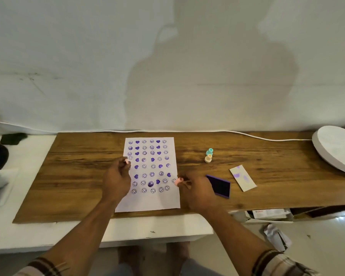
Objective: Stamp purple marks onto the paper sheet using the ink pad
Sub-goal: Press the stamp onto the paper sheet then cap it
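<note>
A white paper sheet [149, 202] lies on the wooden board [72, 176], covered with several rows of purple smileys and hearts. My left hand [117, 179] rests on the sheet's left edge, fingers closed on a small pink stamp [126, 161]. My right hand [197, 190] hovers at the sheet's right edge, pinching another pink stamp [179, 181]. The purple ink pad [219, 186] lies open just right of my right hand, partly hidden by it.
A teal stamp [209, 151] and an orange stamp [208, 158] stand right of the sheet. A stained paper slip [243, 177] lies beyond the pad. A white round disc [336, 149] overhangs the board's right end. A white cable [267, 138] runs along the back edge.
</note>
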`<action>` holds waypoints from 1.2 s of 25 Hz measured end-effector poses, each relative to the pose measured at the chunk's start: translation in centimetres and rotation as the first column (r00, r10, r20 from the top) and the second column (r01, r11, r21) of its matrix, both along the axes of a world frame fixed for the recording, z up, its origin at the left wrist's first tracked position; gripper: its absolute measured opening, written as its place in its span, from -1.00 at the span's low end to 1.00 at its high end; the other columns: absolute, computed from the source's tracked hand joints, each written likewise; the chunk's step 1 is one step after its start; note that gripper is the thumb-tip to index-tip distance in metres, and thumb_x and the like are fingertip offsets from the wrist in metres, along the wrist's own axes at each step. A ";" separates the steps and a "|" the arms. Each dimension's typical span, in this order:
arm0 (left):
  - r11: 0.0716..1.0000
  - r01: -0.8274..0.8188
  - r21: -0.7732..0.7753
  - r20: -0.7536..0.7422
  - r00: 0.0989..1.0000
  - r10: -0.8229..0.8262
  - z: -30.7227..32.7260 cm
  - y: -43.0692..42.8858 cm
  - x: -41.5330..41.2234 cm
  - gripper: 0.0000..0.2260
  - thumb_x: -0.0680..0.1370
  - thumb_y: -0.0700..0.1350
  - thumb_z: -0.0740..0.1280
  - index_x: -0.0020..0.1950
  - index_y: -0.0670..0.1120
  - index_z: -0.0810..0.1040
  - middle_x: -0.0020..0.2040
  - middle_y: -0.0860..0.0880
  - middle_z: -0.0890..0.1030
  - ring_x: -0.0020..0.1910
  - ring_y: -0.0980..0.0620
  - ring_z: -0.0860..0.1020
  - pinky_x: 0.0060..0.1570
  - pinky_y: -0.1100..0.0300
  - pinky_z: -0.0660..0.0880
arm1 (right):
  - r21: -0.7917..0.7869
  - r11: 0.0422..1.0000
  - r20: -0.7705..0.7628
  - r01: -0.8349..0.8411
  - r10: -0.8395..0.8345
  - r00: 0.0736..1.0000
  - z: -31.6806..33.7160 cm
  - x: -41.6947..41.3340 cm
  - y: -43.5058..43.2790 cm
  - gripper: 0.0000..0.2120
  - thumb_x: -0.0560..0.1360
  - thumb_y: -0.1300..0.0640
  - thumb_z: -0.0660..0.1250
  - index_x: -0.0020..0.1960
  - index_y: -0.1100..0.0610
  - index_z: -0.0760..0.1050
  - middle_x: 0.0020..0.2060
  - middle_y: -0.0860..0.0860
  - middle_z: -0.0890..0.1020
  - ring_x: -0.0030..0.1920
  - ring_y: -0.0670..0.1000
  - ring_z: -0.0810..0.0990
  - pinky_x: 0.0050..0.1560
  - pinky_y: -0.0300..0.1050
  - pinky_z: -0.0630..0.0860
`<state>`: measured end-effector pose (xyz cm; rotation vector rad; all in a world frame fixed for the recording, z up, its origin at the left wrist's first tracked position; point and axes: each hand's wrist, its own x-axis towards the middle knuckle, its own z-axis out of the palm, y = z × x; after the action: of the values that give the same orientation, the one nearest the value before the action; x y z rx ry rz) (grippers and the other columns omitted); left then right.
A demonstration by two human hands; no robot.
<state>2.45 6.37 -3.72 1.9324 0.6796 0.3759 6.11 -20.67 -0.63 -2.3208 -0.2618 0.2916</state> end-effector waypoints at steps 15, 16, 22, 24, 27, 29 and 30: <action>0.967 -0.140 -0.211 0.050 0.987 0.153 -2.1 1.6 -1.1 -0.78 0.60 -0.10 0.43 0.23 -0.10 0.62 0.05 0.00 0.70 0.05 0.06 0.64 0.07 0.09 0.56 | -0.226 0.967 0.100 -0.118 0.144 0.985 -1.3 -0.1 1.1 -0.71 0.62 0.04 0.42 0.33 0.00 0.62 0.25 -0.01 0.70 0.19 0.00 0.65 -0.04 -0.43 0.37; 0.969 -0.138 -0.207 0.047 0.988 0.150 -2.1 1.6 -1.1 -0.78 0.60 -0.10 0.43 0.24 -0.10 0.62 0.07 -0.01 0.70 0.06 0.05 0.64 0.07 0.09 0.56 | -0.234 0.965 0.104 -0.121 0.149 0.983 -1.3 -0.1 1.1 -0.71 0.63 0.04 0.41 0.33 0.00 0.61 0.25 0.00 0.70 0.18 0.01 0.65 -0.02 -0.39 0.40; 0.977 -0.113 -0.183 0.047 0.991 0.124 -2.1 1.6 -1.2 -0.75 0.61 -0.09 0.41 0.27 -0.11 0.60 0.11 -0.01 0.69 0.09 0.04 0.63 0.05 0.14 0.55 | -0.297 0.943 0.126 -0.151 0.195 0.973 -1.5 -0.3 1.3 -0.71 0.64 0.06 0.39 0.34 0.05 0.61 0.23 0.05 0.70 0.20 0.07 0.64 0.12 -0.19 0.50; 0.979 -0.110 -0.172 0.048 0.992 0.120 -2.2 1.6 -1.2 -0.76 0.62 -0.10 0.41 0.27 -0.11 0.60 0.10 0.00 0.69 0.09 0.06 0.63 0.05 0.16 0.54 | -0.345 0.917 0.123 -0.201 0.256 0.959 -1.2 0.2 1.5 -0.73 0.63 0.11 0.41 0.32 0.09 0.62 0.21 0.08 0.70 0.19 0.11 0.63 0.12 -0.11 0.52; 0.983 -0.098 -0.153 0.054 0.993 0.107 -2.3 1.6 -1.3 -0.77 0.62 -0.11 0.40 0.26 -0.12 0.59 0.08 0.01 0.70 0.08 0.07 0.64 0.06 0.18 0.53 | -0.414 0.869 0.136 -0.273 0.355 0.925 -0.3 0.7 1.7 -0.75 0.57 0.19 0.45 0.25 0.10 0.63 0.12 0.07 0.72 0.15 0.11 0.60 0.04 -0.06 0.55; 0.987 -0.088 -0.136 0.051 0.994 0.096 -2.3 1.5 -1.3 -0.79 0.62 -0.10 0.39 0.24 -0.08 0.59 0.03 0.08 0.69 0.05 0.12 0.63 0.04 0.20 0.52 | -0.465 0.842 0.166 -0.273 0.386 0.907 0.3 0.7 1.7 -0.74 0.55 0.18 0.47 0.23 0.07 0.62 0.04 0.06 0.71 0.13 0.07 0.56 -0.08 -0.05 0.55; 0.988 -0.079 -0.133 0.054 0.995 0.087 -2.2 1.5 -1.4 -0.81 0.62 -0.10 0.39 0.23 -0.06 0.59 0.00 0.11 0.68 0.03 0.15 0.64 0.04 0.20 0.52 | -0.476 0.836 0.175 -0.272 0.393 0.903 0.5 0.7 1.8 -0.73 0.53 0.18 0.47 0.22 0.06 0.62 0.01 0.06 0.70 0.10 0.06 0.56 -0.13 -0.07 0.52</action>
<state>1.09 7.82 -5.96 1.7667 0.7294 0.4289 6.80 -18.92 -0.17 -2.7625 -0.8237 0.2251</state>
